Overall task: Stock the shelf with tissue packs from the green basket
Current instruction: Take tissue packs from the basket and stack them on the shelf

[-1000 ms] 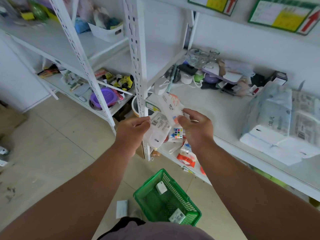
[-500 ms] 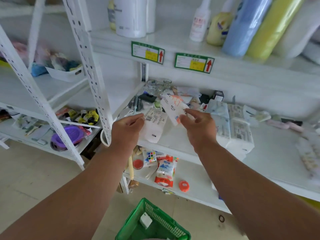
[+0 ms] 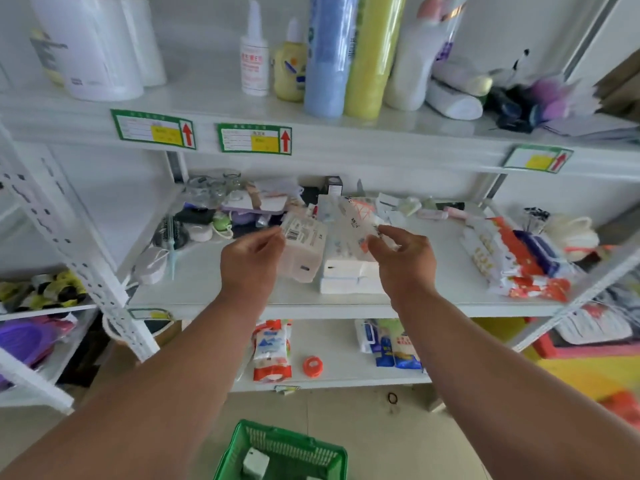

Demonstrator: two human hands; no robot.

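White shelving (image 3: 207,306), three tiers in view, floor beneath. Two hands raised over middle tier, apart from each other. Left hand (image 3: 251,265) pinching one tissue pack (image 3: 304,247), barcode side up. Right hand (image 3: 405,261) pinching a second pack (image 3: 356,223), orange-printed, tilted. Just beyond and between hands: stacked white packs (image 3: 349,275) resting on tier; count unclear. Below both hands, on floor: one green basket (image 3: 287,448), two small white packs visible inside. Above hands: three green price labels (image 3: 254,138) on upper tier edge.
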